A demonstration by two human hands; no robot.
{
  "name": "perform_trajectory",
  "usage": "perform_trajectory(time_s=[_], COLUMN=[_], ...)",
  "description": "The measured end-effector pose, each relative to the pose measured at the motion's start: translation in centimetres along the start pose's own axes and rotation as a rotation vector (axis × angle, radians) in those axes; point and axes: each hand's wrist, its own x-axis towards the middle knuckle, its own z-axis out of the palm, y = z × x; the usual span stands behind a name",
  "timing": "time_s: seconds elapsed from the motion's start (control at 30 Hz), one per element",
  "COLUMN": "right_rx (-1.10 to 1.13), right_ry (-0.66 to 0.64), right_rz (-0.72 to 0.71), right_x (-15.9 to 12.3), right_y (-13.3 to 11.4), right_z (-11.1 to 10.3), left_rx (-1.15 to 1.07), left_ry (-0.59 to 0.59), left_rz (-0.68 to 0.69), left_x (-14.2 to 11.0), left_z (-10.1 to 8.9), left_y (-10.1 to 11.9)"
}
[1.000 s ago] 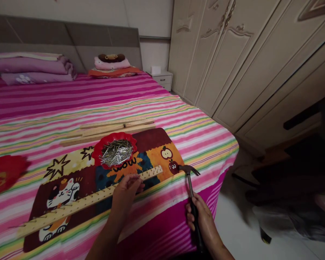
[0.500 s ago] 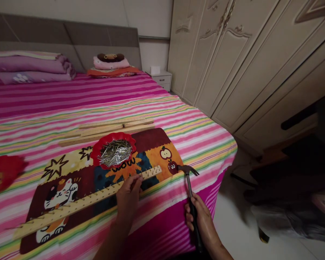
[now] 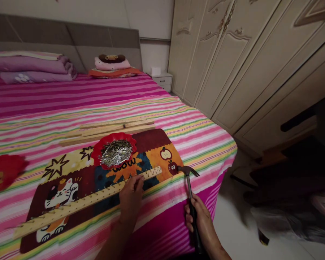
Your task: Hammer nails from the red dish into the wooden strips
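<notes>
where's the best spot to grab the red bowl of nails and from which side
Probably the right side of the bowl's scalloped rim, coming from the right: it flares outward, over bare mat. Loose wooden strips lie behind, a nail-studded strip runs in front, and nails heap inside, so pinching the edge should avoid them.

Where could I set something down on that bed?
Open striped cloth lies between the wooden strips and the folded bedding, and right of the mat, beyond the hammer. The mat's middle is crowded: the red bowl of nails, the nail-studded strip and the left hand.
</notes>
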Motion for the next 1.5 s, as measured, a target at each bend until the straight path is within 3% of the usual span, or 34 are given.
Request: perform_trajectory(time_s=[0.27, 0.33, 0.53, 0.77, 0.93, 1.1, 1.2, 1.3, 1.43, 1.5], right_rx=[-0.236, -0.382, -0.756, -1.022, -1.005, -0.987, -0.810, -0.614, -0.263, -0.128], right_ry=[0.012, -0.075, -0.435, -0.517, -0.401, -0.483, -0.319, -0.106, 0.048, 0.085], right_rz=[-0.032, -0.068, -0.381, -0.484, -0.615, -0.540, -0.520, -0.392, -0.099, -0.024], right_x=[-3.1, -3.9, -4.7, -4.4, -4.6, -4.9, -5.1, -4.5, -2.5, -1.4], right_y=[-1.7, -2.9, -5.9, -6.1, -6.2, -6.6, -6.3, -5.3, -3.5, -2.4], right_z=[1.6, 2.4, 4.9, 5.6, 5.8, 5.7, 5.1, 4.2, 3.0, 2.4], left_rx=[0.036, 0.055, 0.101, 0.099, 0.086, 0.076, 0.067, 0.027, 0.004, 0.058], left_ry=[-0.009, -0.013, -0.023, -0.038, -0.033, -0.038, -0.022, -0.014, -0.013, -0.005], left_rz=[0.132, 0.145, 0.205, 0.220, 0.214, 0.228, 0.227, 0.206, 0.189, 0.230], left_x=[0.0, 0.0, 0.0, -0.1, -0.1, 0.1, 0.2, -0.1, -0.7, -0.5], left_z=[0.4, 0.4, 0.4, 0.5, 0.6, 0.7, 0.7, 0.7, -0.3, -1.6], left_y=[-0.9, -0.9, -0.7, -0.8, -1.0, -1.2, -1.1, -0.9, -0.2, 0.4])
